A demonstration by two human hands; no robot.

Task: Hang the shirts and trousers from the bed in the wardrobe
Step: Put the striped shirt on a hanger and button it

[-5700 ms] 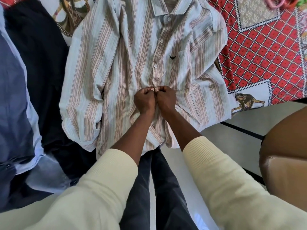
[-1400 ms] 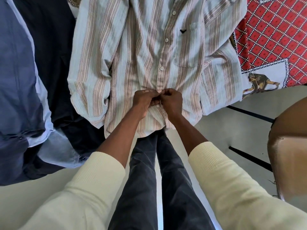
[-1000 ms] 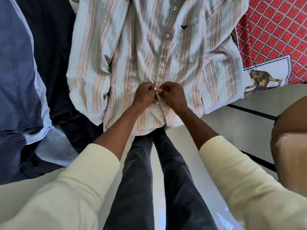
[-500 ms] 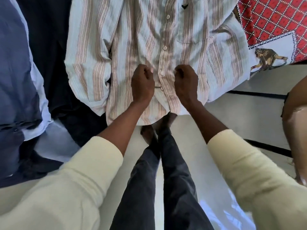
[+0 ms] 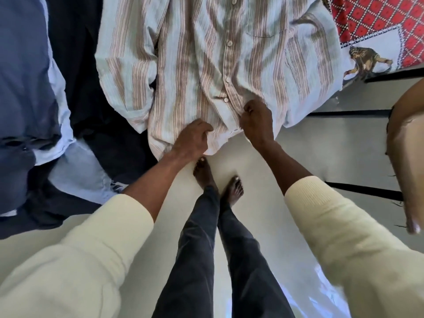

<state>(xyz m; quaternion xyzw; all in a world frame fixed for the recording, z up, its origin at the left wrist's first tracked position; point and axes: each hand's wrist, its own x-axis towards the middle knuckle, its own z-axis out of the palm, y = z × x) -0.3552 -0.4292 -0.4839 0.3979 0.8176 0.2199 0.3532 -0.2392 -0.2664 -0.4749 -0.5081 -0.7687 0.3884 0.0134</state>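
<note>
Pale glossy floor runs under us and up to the near edge of the bed, whose red diamond-patterned cover shows at the far right corner. Over that near edge hangs the striped shirt, its long axis running straight away from us, collar end out of frame and hem toward our feet, so both our hands sit at its nearest end. Our left hand curls over the hem to the left of the button placket, gripping the cloth; our right hand is fisted on the fabric just right of the placket, pinching a fold. Both are about equally close to the hem, the right a little farther up the shirt. The weave looks thin, crinkled and soft, with small pale buttons down the front, most of them fastened. Left of it lie a dark garment and a blue shirt, both limp and draping off the same edge.
</note>
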